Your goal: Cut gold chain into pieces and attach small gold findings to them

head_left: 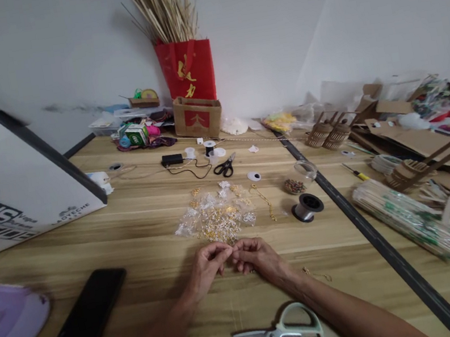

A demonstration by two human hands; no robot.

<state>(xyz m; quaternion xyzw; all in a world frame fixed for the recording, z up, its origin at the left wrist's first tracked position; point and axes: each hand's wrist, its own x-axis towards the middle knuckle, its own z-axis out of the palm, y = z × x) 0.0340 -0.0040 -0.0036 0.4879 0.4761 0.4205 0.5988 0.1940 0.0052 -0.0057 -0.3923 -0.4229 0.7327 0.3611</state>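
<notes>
My left hand [211,264] and my right hand [255,255] meet at the middle of the table, thumbs and index fingers pinched together and their tips touching. Whatever lies between the fingertips is too small to make out. Just beyond them is a pile of small gold and silver beads or findings [220,224], with small clear plastic bags [188,220] around it. A gold chain [264,202] lies right of the pile, and another thin gold chain [317,274] rests beside my right wrist. Pale-handled scissors [293,332] lie between my forearms.
At left are a black phone [79,331], a purple object [9,325] and a large white box [15,180]. A wire spool [308,207], a jar of beads [296,182] and black scissors [225,166] stand or lie farther back. Packaged sticks [410,218] lie right of a dark strip [363,220].
</notes>
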